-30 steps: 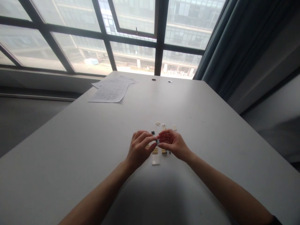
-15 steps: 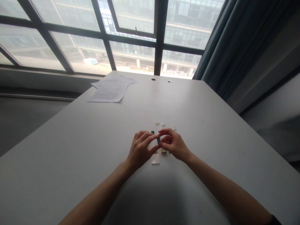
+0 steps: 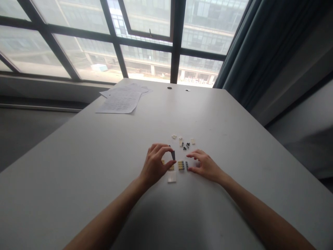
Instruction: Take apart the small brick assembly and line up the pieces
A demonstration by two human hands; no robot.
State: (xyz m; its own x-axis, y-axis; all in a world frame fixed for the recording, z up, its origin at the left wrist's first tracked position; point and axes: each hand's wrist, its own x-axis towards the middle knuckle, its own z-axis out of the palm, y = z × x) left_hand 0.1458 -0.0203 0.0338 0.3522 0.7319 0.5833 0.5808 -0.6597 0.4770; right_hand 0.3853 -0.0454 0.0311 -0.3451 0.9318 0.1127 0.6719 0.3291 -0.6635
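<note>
My left hand (image 3: pixel 157 161) pinches a dark grey toy brick piece (image 3: pixel 173 155) between thumb and fingertips, above the white table. To its right, my right hand (image 3: pixel 205 166) is open, thumb and fingers apart. Its thumb is beside a narrow grey studded brick (image 3: pixel 186 165), and I cannot tell whether they touch. A yellow and grey studded block (image 3: pixel 181 165) lies between the hands. Partly hidden under my left hand are more yellow studded bricks (image 3: pixel 171 167). Nearer me lies a flat white square piece (image 3: pixel 172 177).
Beyond the hands lie small black pieces (image 3: pixel 187 145) and several white bricks (image 3: pixel 180 141). Printed paper sheets (image 3: pixel 119 100) rest at the table's far left. Two round holes, one a cable hole (image 3: pixel 169 88), are near the far edge, before the window. A dark curtain (image 3: pixel 241 59) hangs at right.
My right hand has let go of the grey piece, moved right and opened. My left hand keeps the piece. The bricks between the hands have come into view.
</note>
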